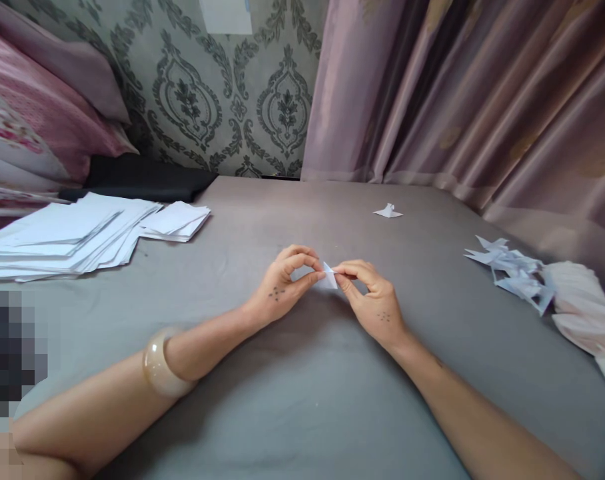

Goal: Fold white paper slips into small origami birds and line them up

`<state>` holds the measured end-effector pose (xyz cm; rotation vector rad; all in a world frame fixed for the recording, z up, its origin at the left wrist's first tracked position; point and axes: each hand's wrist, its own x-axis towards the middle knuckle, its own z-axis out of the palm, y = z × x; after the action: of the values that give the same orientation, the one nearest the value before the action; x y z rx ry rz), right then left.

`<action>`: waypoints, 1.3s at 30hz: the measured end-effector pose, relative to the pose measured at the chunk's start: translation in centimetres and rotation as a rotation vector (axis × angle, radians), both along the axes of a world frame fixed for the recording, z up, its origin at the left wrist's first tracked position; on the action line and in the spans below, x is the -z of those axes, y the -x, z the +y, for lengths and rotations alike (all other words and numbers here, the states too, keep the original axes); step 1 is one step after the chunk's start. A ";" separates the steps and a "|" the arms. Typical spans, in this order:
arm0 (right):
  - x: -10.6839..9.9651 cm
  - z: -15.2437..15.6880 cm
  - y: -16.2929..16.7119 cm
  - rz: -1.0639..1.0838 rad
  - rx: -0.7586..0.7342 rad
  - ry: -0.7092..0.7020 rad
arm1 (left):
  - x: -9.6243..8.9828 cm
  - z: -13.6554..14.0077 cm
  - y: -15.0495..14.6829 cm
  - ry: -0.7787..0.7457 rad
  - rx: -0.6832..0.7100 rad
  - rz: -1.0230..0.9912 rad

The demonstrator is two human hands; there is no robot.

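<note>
Between my two hands is a small piece of folded white paper (329,277), held up a little above the grey sheet (302,400). My left hand (290,280) pinches its left side between thumb and fingertips. On the paper's right side, the thumb and forefinger of my right hand (372,293) are pressed together in a pinch. The fingertips hide parts of the folds. Beyond my right hand, a folded paper crane (388,211) rests alone on the sheet.
Stacks of white paper (67,233) lie at the left, with smaller sheets (177,220) beside them. A pile of folded paper figures (517,270) sits at the right, against crumpled pale cloth (580,300). Black cloth (147,179), a patterned wall (232,100) and curtains (407,93) border the back.
</note>
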<state>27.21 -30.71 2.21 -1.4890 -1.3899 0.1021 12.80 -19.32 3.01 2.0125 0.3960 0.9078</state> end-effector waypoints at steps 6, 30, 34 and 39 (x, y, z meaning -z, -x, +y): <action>-0.7 -0.5 0.2 0.027 -0.076 0.059 | -0.3 -0.1 0.1 0.186 0.148 0.008; -0.3 -0.3 0.4 0.443 0.009 0.180 | -0.3 -0.5 -0.2 0.734 0.216 0.102; -0.4 -0.3 0.3 0.423 -0.048 0.240 | -0.2 -0.8 -0.4 0.669 0.278 0.092; -1.0 -0.3 0.2 0.569 0.006 0.162 | 0.1 -0.6 -0.5 0.900 0.193 -0.023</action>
<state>26.99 -30.98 3.23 -1.4440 -0.9291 0.5992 13.35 -19.96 2.88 1.1820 0.4783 0.4891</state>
